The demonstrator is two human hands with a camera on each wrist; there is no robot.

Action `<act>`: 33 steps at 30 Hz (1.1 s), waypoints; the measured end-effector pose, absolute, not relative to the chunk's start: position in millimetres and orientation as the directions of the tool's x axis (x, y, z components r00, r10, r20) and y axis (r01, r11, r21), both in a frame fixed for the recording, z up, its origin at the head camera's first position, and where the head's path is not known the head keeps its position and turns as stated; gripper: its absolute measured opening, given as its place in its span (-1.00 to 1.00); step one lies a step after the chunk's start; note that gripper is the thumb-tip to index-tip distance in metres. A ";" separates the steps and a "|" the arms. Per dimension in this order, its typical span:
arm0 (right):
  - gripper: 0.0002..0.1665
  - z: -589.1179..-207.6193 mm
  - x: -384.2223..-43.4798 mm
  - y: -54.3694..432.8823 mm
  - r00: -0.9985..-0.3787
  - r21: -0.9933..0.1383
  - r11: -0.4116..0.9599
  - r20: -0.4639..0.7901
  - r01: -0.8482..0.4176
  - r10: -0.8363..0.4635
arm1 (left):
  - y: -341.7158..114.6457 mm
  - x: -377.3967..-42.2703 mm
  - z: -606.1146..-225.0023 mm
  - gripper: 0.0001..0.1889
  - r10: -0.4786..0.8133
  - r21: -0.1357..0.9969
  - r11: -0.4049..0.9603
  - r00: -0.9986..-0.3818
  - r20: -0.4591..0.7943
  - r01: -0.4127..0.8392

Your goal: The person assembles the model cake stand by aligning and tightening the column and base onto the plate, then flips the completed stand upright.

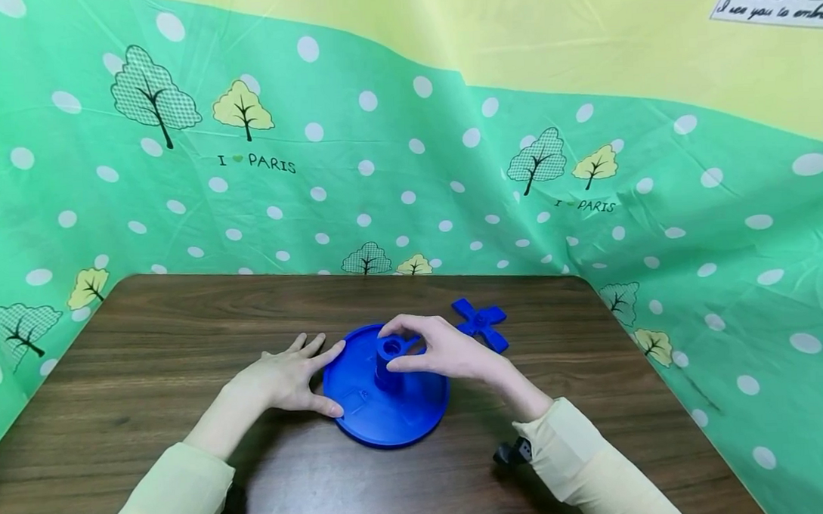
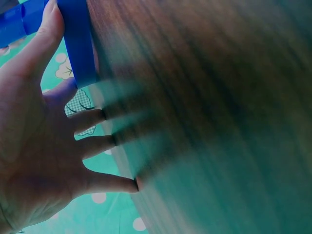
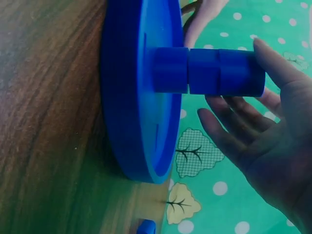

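A round blue disc with a raised rim (image 1: 417, 423) lies flat on the table, a short blue post standing at its middle. My left hand (image 1: 289, 378) is spread at the disc's left side, with thumb and index fingertip touching the rim and the other fingers straight on the table. On the post's lower stub (image 3: 170, 70) sits a hollow blue cylinder (image 3: 239, 73), with a thin seam between the two. My right hand (image 1: 445, 349) holds this cylinder near its top, thumb on one side and curled fingers on the other.
A blue cross-shaped piece with flat arms (image 1: 481, 323) lies on the wooden table (image 1: 216, 309), behind and right of the disc. A green dotted cloth (image 1: 394, 144) hangs behind and beside the table. A black device (image 1: 512, 454) is at the right cuff.
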State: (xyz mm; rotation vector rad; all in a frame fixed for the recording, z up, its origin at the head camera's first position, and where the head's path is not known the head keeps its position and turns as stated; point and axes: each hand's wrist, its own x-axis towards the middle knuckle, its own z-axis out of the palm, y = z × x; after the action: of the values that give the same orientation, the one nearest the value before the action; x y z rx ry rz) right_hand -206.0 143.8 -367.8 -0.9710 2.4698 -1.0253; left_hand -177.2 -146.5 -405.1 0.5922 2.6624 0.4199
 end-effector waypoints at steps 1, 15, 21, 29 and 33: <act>-0.47 -368.8 -205.5 143.1 -0.740 -0.701 0.531 -0.006 -0.477 -0.672 | -146.3 -177.3 -405.0 0.16 0.456 0.363 0.866 -0.839 -0.296 0.342; -0.44 -365.7 -207.9 147.7 -0.696 -0.726 0.491 -0.023 -0.483 -0.718 | -145.6 -176.4 -402.2 0.16 0.452 0.365 0.869 -0.837 -0.308 0.335; -0.42 -370.6 -204.8 142.6 -0.764 -0.684 0.557 0.001 -0.471 -0.646 | -146.2 -176.0 -403.2 0.16 0.452 0.364 0.868 -0.839 -0.301 0.337; -0.39 -368.2 -205.8 145.8 -0.695 -0.700 0.504 -0.016 -0.506 -0.719 | -145.8 -176.6 -403.6 0.16 0.453 0.366 0.868 -0.837 -0.306 0.336; -0.46 -369.6 -205.6 145.3 -0.714 -0.690 0.520 -0.007 -0.504 -0.700 | -145.8 -177.1 -403.5 0.16 0.454 0.366 0.867 -0.837 -0.306 0.337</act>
State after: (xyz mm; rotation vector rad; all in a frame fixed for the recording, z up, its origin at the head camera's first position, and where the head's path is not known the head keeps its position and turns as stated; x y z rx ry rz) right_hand -205.6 145.3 -369.6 -1.0093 2.4794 -0.9875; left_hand -177.1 -145.8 -403.5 0.5857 2.6526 0.4220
